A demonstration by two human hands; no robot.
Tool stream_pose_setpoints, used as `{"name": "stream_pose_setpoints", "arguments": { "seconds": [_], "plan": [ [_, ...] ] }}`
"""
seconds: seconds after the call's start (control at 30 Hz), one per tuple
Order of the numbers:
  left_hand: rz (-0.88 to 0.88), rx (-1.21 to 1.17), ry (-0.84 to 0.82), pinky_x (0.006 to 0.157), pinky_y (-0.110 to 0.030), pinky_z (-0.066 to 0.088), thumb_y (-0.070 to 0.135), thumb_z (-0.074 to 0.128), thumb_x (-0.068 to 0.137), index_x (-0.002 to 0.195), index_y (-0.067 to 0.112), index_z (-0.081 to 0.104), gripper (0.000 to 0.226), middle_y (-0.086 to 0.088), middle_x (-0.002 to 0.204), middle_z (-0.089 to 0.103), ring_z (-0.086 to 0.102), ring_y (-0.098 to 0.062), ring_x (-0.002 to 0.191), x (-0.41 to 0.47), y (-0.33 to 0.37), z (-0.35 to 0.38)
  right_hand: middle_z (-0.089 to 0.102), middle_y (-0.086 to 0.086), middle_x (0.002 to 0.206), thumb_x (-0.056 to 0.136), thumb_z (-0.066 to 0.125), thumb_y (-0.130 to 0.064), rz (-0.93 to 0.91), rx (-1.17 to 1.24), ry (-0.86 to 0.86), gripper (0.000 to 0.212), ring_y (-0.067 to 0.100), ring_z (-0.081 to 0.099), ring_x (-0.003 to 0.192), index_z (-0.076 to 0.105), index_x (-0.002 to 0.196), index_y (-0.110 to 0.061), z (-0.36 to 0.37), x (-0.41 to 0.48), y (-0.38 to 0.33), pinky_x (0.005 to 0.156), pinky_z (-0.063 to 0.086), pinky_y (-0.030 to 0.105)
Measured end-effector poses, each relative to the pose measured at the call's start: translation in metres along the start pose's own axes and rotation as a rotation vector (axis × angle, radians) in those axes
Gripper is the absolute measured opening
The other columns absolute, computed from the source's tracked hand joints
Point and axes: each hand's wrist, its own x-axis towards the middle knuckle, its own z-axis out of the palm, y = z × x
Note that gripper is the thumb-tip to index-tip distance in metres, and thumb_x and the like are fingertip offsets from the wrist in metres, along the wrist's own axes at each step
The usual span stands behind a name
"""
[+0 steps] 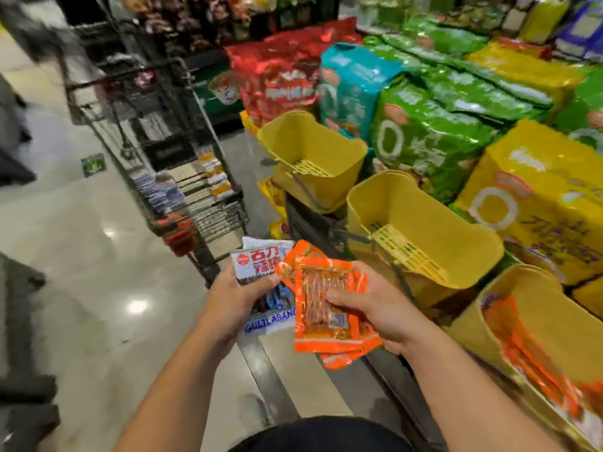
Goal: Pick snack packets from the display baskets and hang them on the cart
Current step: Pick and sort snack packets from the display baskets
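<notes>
I'm curling my left hand [235, 308] round white packets [261, 265] and pinching orange packets [326, 308] in my right hand [378, 308]; hanging them on the cart [182, 177] at eleven o'clock is remaining (some are hanging there already).

Three baskets [424, 223] stand in a row right of the cart [182, 177]; bags [430, 141] lie farther right; packets [321, 298] sit this side of the cart.
</notes>
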Motion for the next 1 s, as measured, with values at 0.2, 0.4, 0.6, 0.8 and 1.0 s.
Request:
{"name": "stream_pose_setpoints", "arguments": {
  "seconds": [0.2, 0.4, 0.6, 0.8, 1.0],
  "plan": [
    [0.081, -0.009, 0.179, 0.071, -0.024, 0.059, 0.01, 0.073, 0.091, 0.107, 0.018, 0.07, 0.019, 0.005, 0.096, 0.079, 0.076, -0.013, 0.09, 0.04, 0.016, -0.098, 0.073, 0.021, 0.108, 0.086, 0.07, 0.003, 0.103, -0.136, -0.143, 0.038, 0.029, 0.073, 0.089, 0.058, 0.121, 0.0, 0.091, 0.063, -0.006, 0.077, 0.062, 0.039],
    [0.046, 0.07, 0.276, 0.084, -0.043, 0.061, 0.017, 0.08, 0.085, 0.111, 0.019, 0.069, 0.028, 0.002, 0.097, 0.079, 0.076, -0.018, 0.089, 0.071, 0.019, -0.194, 0.072, 0.02, 0.117, 0.09, 0.066, 0.003, 0.207, -0.242, -0.403, 0.039, 0.031, 0.071, 0.103, 0.058, 0.127, -0.004, 0.165, 0.124, -0.008, 0.093, 0.057, 0.046],
    [0.006, 0.127, 0.33, 0.074, -0.034, 0.059, 0.013, 0.083, 0.082, 0.108, 0.023, 0.066, 0.032, 0.005, 0.097, 0.077, 0.075, -0.015, 0.087, 0.096, 0.021, -0.252, 0.07, 0.019, 0.123, 0.091, 0.07, -0.008, 0.286, -0.237, -0.502, 0.036, 0.035, 0.068, 0.113, 0.062, 0.127, -0.01, 0.216, 0.18, 0.006, 0.103, 0.05, 0.053],
    [-0.016, 0.16, 0.351, 0.073, -0.033, 0.058, 0.0, 0.08, 0.079, 0.102, 0.018, 0.068, 0.032, 0.001, 0.092, 0.078, 0.074, -0.014, 0.081, 0.137, 0.031, -0.281, 0.071, 0.018, 0.119, 0.088, 0.073, -0.009, 0.227, -0.211, -0.465, 0.038, 0.03, 0.069, 0.105, 0.06, 0.124, -0.006, 0.233, 0.256, 0.006, 0.097, 0.055, 0.046],
    [-0.022, 0.148, 0.437, 0.074, -0.036, 0.06, 0.006, 0.086, 0.075, 0.099, 0.019, 0.07, 0.031, 0.005, 0.088, 0.079, 0.074, -0.013, 0.079, 0.197, 0.063, -0.311, 0.073, 0.018, 0.109, 0.083, 0.067, 0.001, 0.231, -0.022, -0.461, 0.038, 0.026, 0.073, 0.093, 0.061, 0.12, -0.006, 0.251, 0.357, -0.022, 0.08, 0.06, 0.038]
  ]
}}
